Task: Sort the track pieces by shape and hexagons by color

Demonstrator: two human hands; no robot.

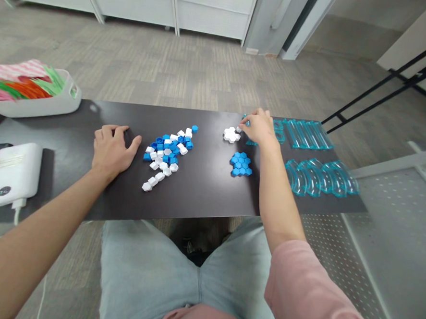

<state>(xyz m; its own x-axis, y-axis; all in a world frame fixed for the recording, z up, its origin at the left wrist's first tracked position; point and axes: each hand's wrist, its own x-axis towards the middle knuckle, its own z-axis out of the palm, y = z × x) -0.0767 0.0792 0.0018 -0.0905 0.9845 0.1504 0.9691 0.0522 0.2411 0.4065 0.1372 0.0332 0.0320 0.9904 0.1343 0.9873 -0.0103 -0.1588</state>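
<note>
A loose heap of blue and white hexagon pieces (167, 153) lies in the middle of the dark table (203, 192). My left hand (113, 147) rests on the table just left of the heap, its fingers curled under, holding nothing I can see. Right of the heap sit a small cluster of white hexagons (231, 134) and a cluster of blue hexagons (241, 164). My right hand (260, 126) is pinched at the right edge of the white cluster, fingertips on a white hexagon piece.
Clear turquoise curved pieces lie in two rows, a far row (306, 134) and a near row (322, 178), at the table's right end. A white tray (39, 101) of coloured strips stands at the far left. A white power bank (13, 174) lies on the left.
</note>
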